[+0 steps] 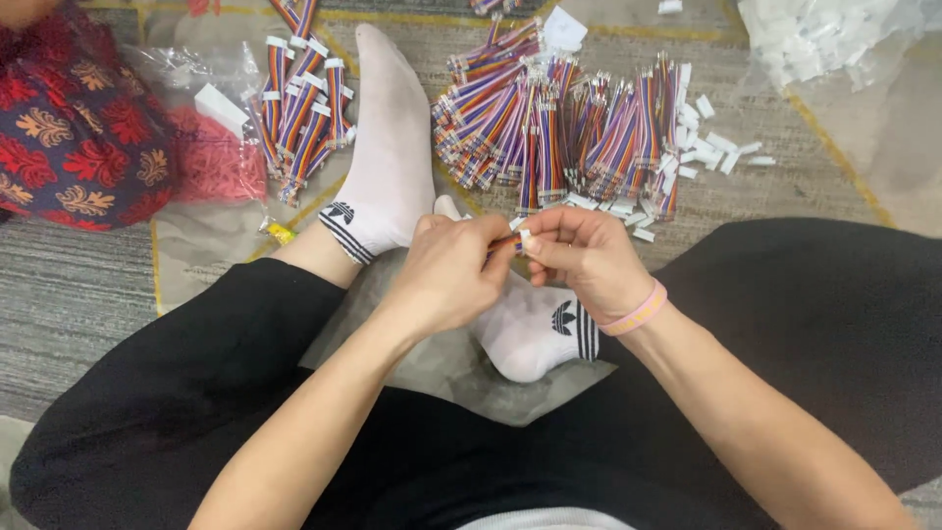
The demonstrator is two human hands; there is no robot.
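Ribbon cable pinched by left hand fingers; right hand fingers clamp its white connector.

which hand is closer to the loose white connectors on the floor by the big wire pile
Right. The right hand sits just below the loose white connectors; the left hand is farther left.

bright, even overhead light, shadows soft and faint; mild glare on the clear plastic bag at one o'clock; centre sharp, slight softness and wide-angle stretch toward the edges at six o'clock
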